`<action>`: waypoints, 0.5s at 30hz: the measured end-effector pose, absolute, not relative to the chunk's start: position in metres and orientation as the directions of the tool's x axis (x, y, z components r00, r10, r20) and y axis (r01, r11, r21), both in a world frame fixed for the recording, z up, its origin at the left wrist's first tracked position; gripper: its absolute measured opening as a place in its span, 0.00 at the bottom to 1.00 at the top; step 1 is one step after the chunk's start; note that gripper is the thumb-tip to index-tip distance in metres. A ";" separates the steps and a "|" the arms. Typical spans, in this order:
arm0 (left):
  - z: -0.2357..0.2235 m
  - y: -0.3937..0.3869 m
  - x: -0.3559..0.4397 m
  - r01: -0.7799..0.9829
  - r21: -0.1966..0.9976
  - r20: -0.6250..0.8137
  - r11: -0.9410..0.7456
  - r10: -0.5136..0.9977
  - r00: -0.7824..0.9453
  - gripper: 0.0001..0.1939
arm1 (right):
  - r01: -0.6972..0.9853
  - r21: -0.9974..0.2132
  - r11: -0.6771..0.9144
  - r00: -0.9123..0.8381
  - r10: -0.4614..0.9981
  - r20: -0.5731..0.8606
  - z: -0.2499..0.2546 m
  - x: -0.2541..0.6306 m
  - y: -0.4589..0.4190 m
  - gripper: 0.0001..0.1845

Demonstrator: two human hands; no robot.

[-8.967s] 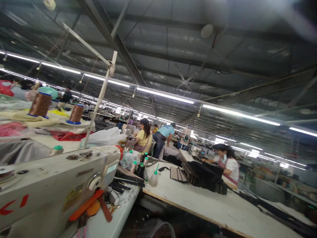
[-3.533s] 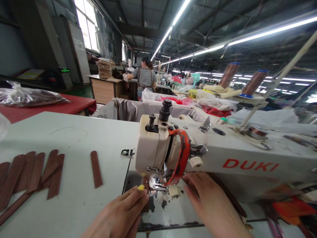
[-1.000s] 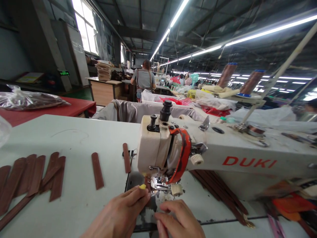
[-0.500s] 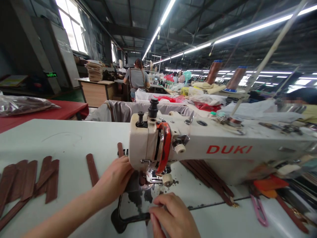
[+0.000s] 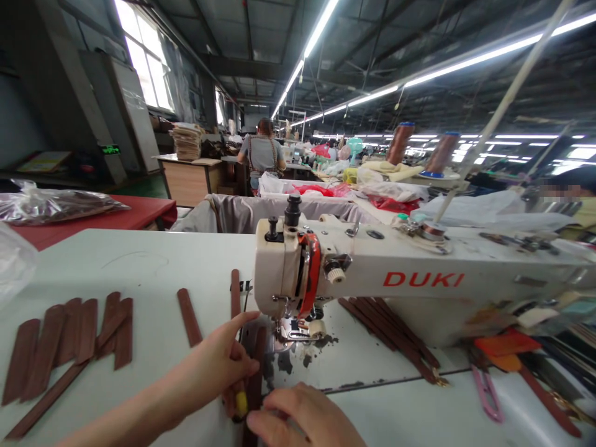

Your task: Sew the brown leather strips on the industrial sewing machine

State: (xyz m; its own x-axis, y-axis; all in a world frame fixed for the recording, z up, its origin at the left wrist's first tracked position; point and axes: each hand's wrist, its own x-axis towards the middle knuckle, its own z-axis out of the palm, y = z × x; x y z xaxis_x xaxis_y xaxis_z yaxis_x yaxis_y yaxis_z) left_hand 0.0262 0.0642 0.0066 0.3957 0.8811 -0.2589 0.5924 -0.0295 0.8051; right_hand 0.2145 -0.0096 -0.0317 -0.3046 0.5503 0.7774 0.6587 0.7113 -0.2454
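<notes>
Right hand (image 5: 310,419): set at bottom centre, fingertips against the near end of the strip (image 5: 259,354); whether a pinch is made cannot be told.
Left hand (image 5: 223,360): placed at the strip's left, index finger stretched out, the others curled in narrowly; a firm hold cannot be told.
Strip: laid lengthwise at lower centre, its far end seen just left of the foot (image 5: 298,332).
Handling: best guided flat and straight, with light, even pressure; fingertips are best kept clear of the foot.
Pink handle (image 5: 487,394): left at lower right.
Loose strip (image 5: 186,310): partly covered by the left forearm, so easily nudged.
Pile (image 5: 86,326): spread at left.
Bundle (image 5: 386,335): partly hidden by the machine (image 5: 363,261), right of centre.
Bin (image 5: 242,214): seen behind the table.
Co-worker (image 5: 263,155): seen from behind, upper centre.
</notes>
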 end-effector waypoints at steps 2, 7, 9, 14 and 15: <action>0.001 0.060 0.039 0.556 0.830 -0.281 0.046 0.895 0.347 0.33 | 0.636 -0.141 0.759 -0.450 0.513 0.731 -0.024 0.212 -0.005 0.24; 0.008 0.055 0.047 0.657 0.728 -0.017 -0.197 0.952 0.305 0.18 | 0.586 -0.012 0.811 -0.618 0.456 0.641 -0.007 0.225 0.006 0.27; 0.007 0.047 0.042 0.695 0.554 0.246 -0.458 0.888 0.389 0.15 | 0.591 0.013 0.806 -0.607 0.434 0.666 -0.009 0.227 0.008 0.28; -0.002 0.032 0.038 0.574 -0.035 0.619 -0.818 0.433 0.655 0.23 | 0.595 0.039 0.803 -0.589 0.402 0.701 -0.017 0.226 0.010 0.28; -0.001 0.032 0.040 0.568 -0.066 0.623 -0.821 0.411 0.666 0.22 | 0.592 0.034 0.805 -0.584 0.399 0.707 -0.017 0.226 0.011 0.28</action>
State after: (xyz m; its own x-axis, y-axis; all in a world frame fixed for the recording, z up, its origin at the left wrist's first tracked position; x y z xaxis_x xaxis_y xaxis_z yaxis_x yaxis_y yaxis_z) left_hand 0.0396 0.0323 -0.0007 0.6656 0.4106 0.6232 0.5677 -0.8206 -0.0656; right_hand 0.2263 0.0108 -0.0168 -0.5836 0.3993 0.7071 0.5918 0.8054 0.0336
